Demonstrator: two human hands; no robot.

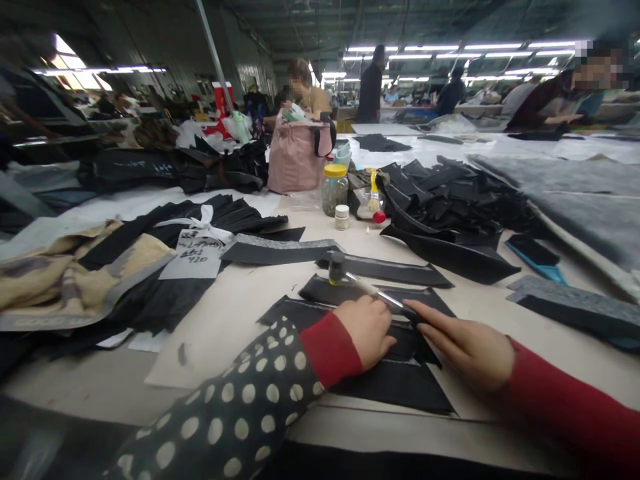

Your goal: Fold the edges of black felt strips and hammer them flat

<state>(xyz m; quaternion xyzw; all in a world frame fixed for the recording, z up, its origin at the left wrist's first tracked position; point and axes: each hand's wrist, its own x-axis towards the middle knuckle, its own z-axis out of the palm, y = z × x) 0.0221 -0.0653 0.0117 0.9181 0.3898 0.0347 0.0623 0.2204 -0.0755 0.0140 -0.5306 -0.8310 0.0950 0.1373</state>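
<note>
My left hand [367, 330], in a polka-dot sleeve with a red cuff, is curled into a fist on a stack of black cut pieces [390, 380]. What its fingers hold is hidden. A small hammer [337, 267] lies just beyond its knuckles. The hammer's pale handle runs toward my right index fingertip. My right hand [467, 347], in a red sleeve, lies flat with its fingers stretched out on the same black pieces.
More black strips [385, 270] lie ahead, and a big heap of black pieces [450, 200] lies to the right. A jar [335, 190], small pot [342, 217] and brush [373, 193] stand behind. On the left is a tagged bundle [195, 250]. A pink bag [295, 157] and other people are beyond.
</note>
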